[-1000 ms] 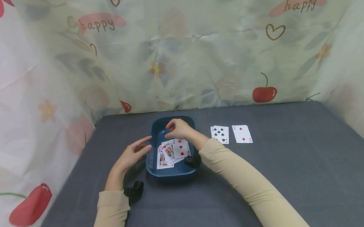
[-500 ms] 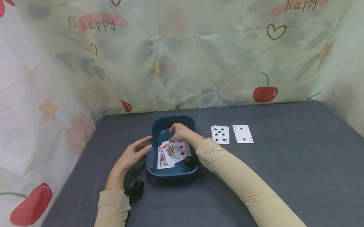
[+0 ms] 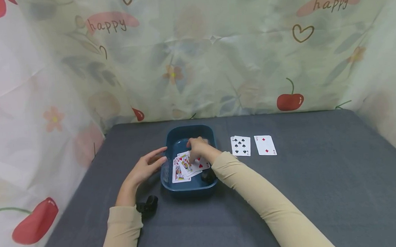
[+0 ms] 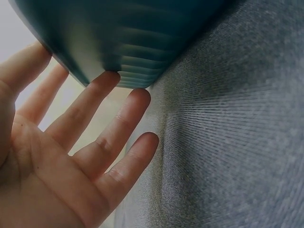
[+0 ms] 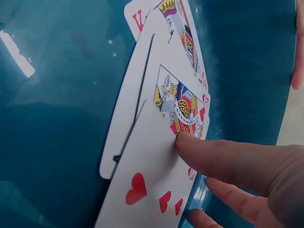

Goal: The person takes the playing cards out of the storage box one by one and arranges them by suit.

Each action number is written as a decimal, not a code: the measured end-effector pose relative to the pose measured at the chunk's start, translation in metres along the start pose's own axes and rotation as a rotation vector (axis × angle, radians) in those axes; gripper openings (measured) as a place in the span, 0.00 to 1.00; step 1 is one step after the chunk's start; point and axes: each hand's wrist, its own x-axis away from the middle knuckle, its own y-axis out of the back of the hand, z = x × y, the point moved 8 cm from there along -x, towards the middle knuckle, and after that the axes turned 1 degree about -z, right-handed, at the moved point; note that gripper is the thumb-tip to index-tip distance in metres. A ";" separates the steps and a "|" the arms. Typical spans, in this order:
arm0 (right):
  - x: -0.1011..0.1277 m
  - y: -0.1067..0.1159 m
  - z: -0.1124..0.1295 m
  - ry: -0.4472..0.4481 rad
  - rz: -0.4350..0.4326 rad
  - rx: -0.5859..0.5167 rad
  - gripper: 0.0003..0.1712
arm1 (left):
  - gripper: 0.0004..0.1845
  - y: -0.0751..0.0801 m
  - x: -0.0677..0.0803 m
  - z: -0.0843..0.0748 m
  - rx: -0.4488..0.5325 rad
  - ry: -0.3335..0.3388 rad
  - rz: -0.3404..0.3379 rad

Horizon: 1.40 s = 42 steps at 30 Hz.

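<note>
A dark blue plastic basin (image 3: 188, 188) stands on the grey cloth with several playing cards inside. My left hand (image 3: 141, 173) is beside its left side, fingers spread and fairly straight; in the left wrist view, fingertips reach the basin's outer wall (image 4: 147, 28). My right hand (image 3: 201, 149) is inside the basin, low over the cards. Its thumb (image 5: 213, 159) is right at the edge between the three of hearts (image 5: 137, 190) and the king of hearts (image 5: 183, 107), the other fingers beyond the cards' far edge. Another red king (image 5: 178, 33) lies partly covered.
Right of the basin, a seven of spades (image 3: 241, 146) overlaps another card on the cloth. A two of diamonds (image 3: 265, 145) lies farther right. A patterned curtain (image 3: 214, 62) hangs behind the table. Black wrist cameras sit at both wrists.
My right hand has come down and toward me, from the basin's far part onto the cards, now covering part of the three of hearts. My left hand has stayed at the basin's left side.
</note>
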 end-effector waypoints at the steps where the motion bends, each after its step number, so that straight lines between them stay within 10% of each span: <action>1: 0.000 0.000 0.000 -0.001 0.000 0.002 0.34 | 0.28 0.000 0.000 0.000 0.000 0.000 0.001; 42: 0.024 0.038 0.026 0.288 -0.051 -0.137 0.17 | 0.29 0.000 0.000 0.001 -0.023 0.032 0.001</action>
